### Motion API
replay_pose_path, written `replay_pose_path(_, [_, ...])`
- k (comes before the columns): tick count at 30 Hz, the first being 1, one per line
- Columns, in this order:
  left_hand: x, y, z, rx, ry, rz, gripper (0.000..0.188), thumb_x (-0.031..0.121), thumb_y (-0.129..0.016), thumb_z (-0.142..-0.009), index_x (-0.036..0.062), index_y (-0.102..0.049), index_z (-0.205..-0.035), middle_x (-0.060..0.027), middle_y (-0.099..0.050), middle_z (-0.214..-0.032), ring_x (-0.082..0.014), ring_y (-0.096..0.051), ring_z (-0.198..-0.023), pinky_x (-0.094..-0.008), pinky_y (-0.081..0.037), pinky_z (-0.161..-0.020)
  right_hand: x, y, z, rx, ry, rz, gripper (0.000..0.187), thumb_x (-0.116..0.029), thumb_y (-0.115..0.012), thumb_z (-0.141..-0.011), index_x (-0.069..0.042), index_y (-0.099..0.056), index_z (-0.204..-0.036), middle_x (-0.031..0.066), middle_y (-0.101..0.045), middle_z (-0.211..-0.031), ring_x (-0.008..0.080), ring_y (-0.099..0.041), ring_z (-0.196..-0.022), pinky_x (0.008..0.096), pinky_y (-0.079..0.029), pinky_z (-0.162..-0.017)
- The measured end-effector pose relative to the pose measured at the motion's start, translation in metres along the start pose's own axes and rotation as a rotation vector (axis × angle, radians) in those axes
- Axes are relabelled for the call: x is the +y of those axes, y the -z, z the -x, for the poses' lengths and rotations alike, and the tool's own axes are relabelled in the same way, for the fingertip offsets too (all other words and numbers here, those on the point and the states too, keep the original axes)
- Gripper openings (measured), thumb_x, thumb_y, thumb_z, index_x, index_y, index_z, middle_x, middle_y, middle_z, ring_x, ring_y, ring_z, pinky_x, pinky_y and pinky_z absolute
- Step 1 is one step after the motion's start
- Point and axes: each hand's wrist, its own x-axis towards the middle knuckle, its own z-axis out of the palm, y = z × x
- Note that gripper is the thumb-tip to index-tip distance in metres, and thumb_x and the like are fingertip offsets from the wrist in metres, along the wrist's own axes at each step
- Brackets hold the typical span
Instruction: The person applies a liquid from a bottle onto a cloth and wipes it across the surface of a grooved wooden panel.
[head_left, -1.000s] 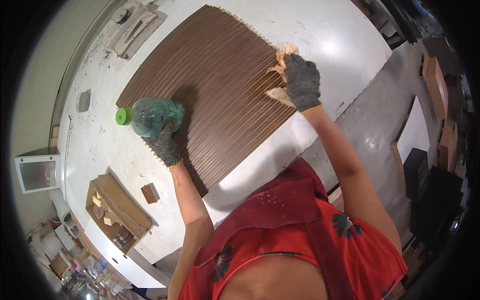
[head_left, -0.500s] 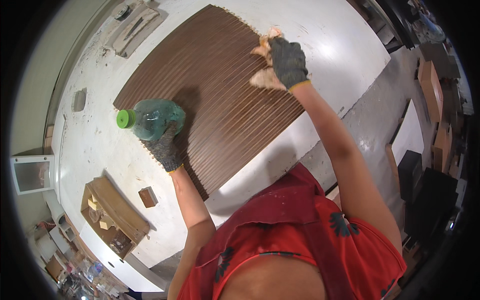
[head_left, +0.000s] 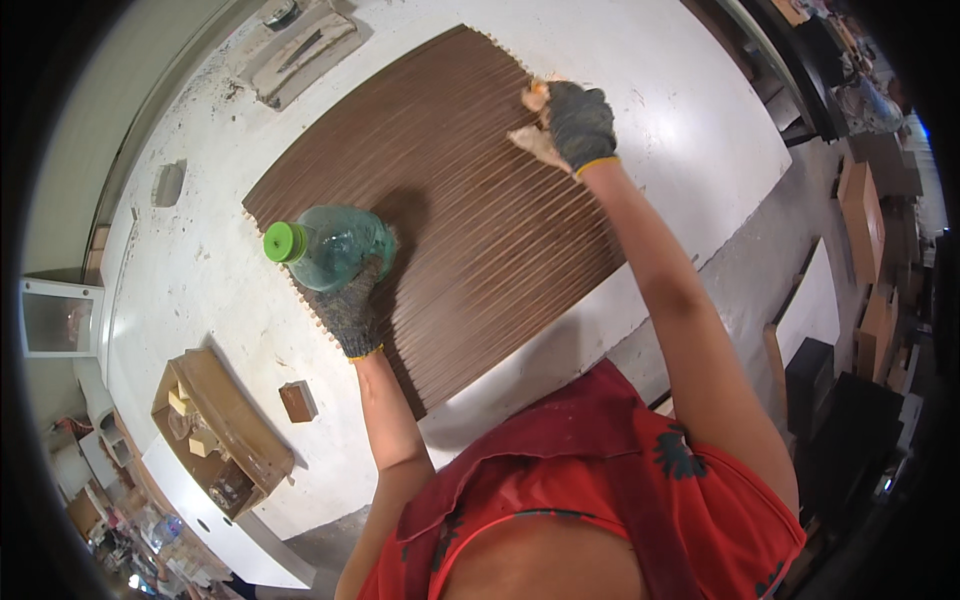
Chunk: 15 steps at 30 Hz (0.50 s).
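Note:
A brown ribbed wooden panel (head_left: 480,260) lies on the white tabletop, made of long narrow strips with small notched ends. My left hand (head_left: 350,308), in a dark grey knit glove with a yellow cuff, is wrapped round a clear greenish plastic bottle (head_left: 340,245). The bottle tilts over the panel's left part, its green cap toward the left. At the panel's far right end, my gloved right hand (head_left: 583,125) is closed on a pale, peach-stained cloth (head_left: 540,146) pressed against the strips. The fingertips of that hand are hidden under the glove's back.
An open cardboard box (head_left: 225,430) with small wooden pieces sits at the near left, beside a small brown block (head_left: 297,402). Farther off lie a greyish block (head_left: 169,184) and a flat slab with a tool (head_left: 305,55). Boards and boxes (head_left: 862,220) stand at the right.
The view has shifted slightly, so the panel and table sit lower and to the right. My right hand with the cloth and my left hand with the bottle keep nearly the same places over the panel.

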Motion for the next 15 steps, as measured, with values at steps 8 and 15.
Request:
replay_pose_path(8, [0.006, 0.020, 0.003, 0.020, 0.048, -0.056, 0.109, 0.018, -0.095, -0.048, 0.0073, -0.035, -0.139, -0.0099, -0.051, -0.131, -0.0275, -0.051, -0.117, -0.0406, -0.040, -0.105, -0.117, -0.013, 0.001, -0.272, -0.006, -0.458, 0.050, -0.041, -0.069, -0.081, -0.008, -0.059, -0.117, 0.0069, -0.066, -0.107, 0.0215, -0.061, -0.101, 0.0383, -0.050, -0.089])
replay_pose_path(15, [0.044, 0.004, 0.011, -0.008, 0.130, -0.040, 0.087, 0.016, -0.091, -0.056, 0.0063, -0.047, -0.130, -0.0099, -0.058, -0.122, -0.0267, -0.055, -0.112, -0.0399, -0.043, -0.100, -0.037, -0.031, -0.043, -0.211, -0.314, -0.476, 0.061, -0.040, -0.075, -0.078, -0.010, -0.054, -0.127, 0.0087, -0.067, -0.105, 0.0268, -0.062, -0.100, 0.0379, -0.051, -0.087])
